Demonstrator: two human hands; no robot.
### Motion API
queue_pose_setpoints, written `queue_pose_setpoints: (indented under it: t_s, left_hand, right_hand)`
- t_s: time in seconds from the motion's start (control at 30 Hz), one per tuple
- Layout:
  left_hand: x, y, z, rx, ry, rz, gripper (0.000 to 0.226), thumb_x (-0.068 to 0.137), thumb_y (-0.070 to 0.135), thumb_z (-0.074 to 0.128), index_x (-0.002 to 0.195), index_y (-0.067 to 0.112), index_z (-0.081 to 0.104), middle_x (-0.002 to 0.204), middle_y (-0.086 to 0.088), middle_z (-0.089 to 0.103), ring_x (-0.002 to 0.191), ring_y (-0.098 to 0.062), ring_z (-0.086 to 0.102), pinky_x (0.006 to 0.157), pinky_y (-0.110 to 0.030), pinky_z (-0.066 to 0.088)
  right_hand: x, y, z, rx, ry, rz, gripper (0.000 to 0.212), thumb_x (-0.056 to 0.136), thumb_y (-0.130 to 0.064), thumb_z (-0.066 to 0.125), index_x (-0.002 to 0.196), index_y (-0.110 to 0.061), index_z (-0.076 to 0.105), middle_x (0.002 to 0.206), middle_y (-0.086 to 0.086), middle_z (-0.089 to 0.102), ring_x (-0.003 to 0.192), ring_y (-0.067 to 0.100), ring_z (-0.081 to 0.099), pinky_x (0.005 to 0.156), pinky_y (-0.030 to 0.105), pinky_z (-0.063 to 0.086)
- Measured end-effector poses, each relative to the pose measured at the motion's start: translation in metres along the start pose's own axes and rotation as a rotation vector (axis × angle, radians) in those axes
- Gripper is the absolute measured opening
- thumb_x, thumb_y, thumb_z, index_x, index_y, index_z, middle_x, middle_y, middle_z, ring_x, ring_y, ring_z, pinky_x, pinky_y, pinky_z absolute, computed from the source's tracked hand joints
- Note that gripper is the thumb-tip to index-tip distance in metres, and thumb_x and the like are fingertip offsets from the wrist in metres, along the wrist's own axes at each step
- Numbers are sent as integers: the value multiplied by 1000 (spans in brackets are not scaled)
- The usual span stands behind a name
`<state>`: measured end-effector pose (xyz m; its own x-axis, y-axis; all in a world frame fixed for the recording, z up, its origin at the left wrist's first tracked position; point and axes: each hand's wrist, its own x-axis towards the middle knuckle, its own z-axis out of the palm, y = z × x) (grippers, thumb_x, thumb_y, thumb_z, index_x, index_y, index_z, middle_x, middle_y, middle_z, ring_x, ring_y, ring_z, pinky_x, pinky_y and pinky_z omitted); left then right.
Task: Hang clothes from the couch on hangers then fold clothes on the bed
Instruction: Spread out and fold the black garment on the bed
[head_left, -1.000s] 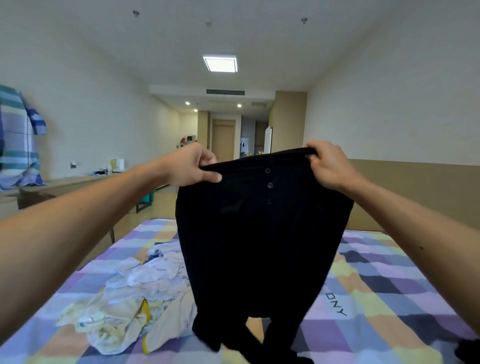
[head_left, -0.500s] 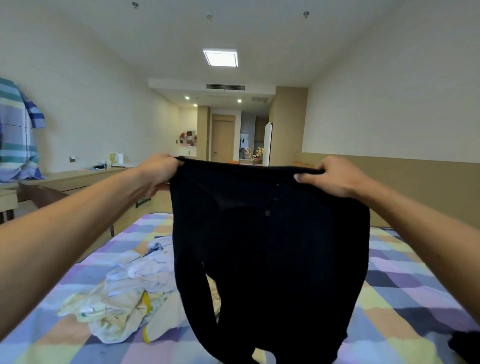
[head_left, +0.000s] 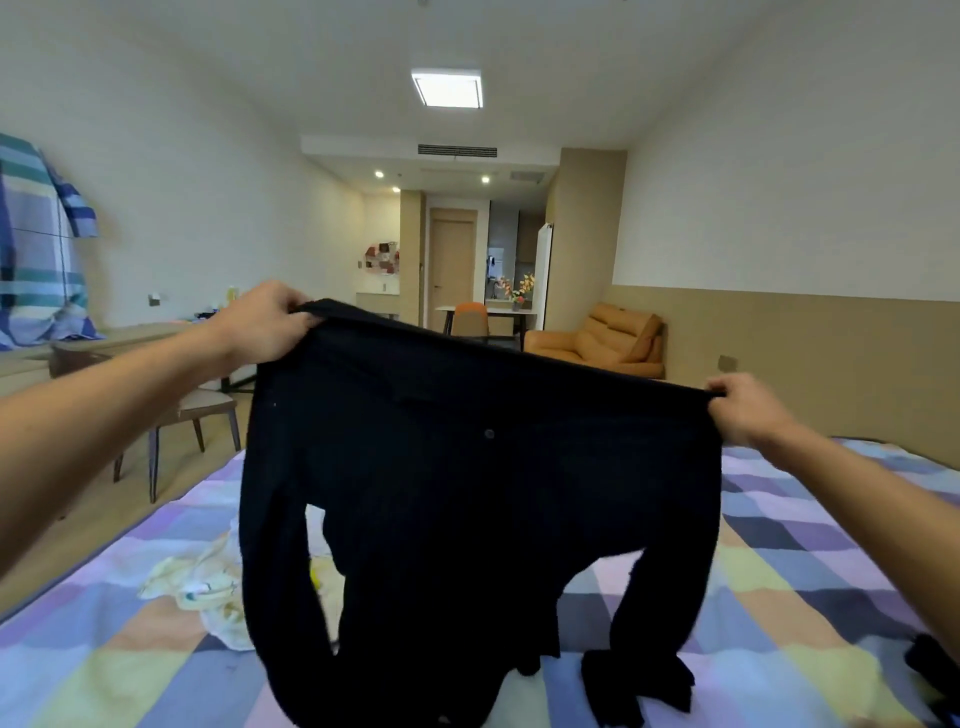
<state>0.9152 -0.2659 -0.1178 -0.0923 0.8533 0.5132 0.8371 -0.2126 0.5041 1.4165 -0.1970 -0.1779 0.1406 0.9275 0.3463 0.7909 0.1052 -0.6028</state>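
We hold the black shirt (head_left: 478, 493) spread wide above the bed (head_left: 810, 561). Our left hand (head_left: 265, 325) and right hand (head_left: 743, 410) each grip one shoulder with curled fingers. Its sleeves hang down to the checkered cover, beside a pale clothes pile (head_left: 208, 587).

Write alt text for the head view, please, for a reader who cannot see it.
The left hand and right hand grip a black long-sleeved buttoned shirt by its shoulders, spread wide above a bed with a pastel checked cover. Pale cream clothes lie heaped on it.
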Motion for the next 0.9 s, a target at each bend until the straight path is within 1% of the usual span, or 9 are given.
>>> queue_pose_setpoints:
  t_s: [0.1,0.17,0.23,0.3,0.43,0.53,0.63,0.77,0.9]
  left_hand:
    - [-23,-21,15,-364,-287,-137,33,94,33,69,109,5,74,110,-20,74,111,-41,67,99,-44,48]
    - [-34,-24,18,-464,-381,-100,36,88,37,71,111,11,76,113,-19,74,109,-39,69,103,-47,48]
    - [-36,-28,7,-481,-444,-39,35,86,49,74,97,16,78,97,-13,76,88,-29,74,83,-35,57]
    - [-34,-29,-12,-371,-461,33,41,73,56,77,76,16,71,73,-7,67,63,-18,64,61,-25,49]
    - [-16,-32,-48,-141,-221,128,51,75,64,71,74,14,64,65,-10,59,59,-13,53,58,-24,41]
    - [3,-24,-61,-88,77,214,40,91,47,66,75,11,60,64,-4,55,55,-9,45,56,-22,37]
    - [19,-3,-73,0,299,295,28,100,26,63,79,8,59,69,-14,57,59,-18,46,53,-23,35]
    - [26,26,-94,98,447,376,31,103,26,56,83,3,56,73,-20,57,70,-32,49,63,-35,34]
    - [15,37,-113,178,481,471,39,106,31,38,76,7,46,65,-11,48,69,-33,47,63,-39,28]
  right_hand:
    - [-13,5,3,384,-214,163,23,104,-6,47,110,-2,69,88,15,61,73,25,55,64,32,50]
    - [-18,-3,-4,533,-226,135,23,105,-11,49,114,-1,67,92,14,69,72,22,66,63,30,54]
    - [-19,-13,-23,570,-281,4,24,102,-20,54,110,-5,70,93,11,75,76,17,73,66,25,56]
    - [-22,-22,-52,504,-408,-165,26,97,-31,59,98,-7,69,87,4,73,72,12,68,65,22,51]
    - [-18,-36,-99,174,-424,-307,19,95,-19,63,85,-2,67,78,6,69,71,13,64,68,25,46]
    - [-7,-43,-115,170,-136,-344,19,100,-14,60,89,-3,71,83,9,73,74,13,67,71,26,48]
    - [3,-57,-127,288,112,-367,19,103,-14,56,89,-5,66,82,6,66,68,7,62,62,14,49]
    - [8,-74,-145,289,294,-386,28,104,-27,56,93,-3,64,84,10,60,77,21,55,67,36,41]
    - [-10,-85,-162,321,325,-419,35,103,-33,58,92,-1,67,80,7,59,72,18,52,58,28,42]
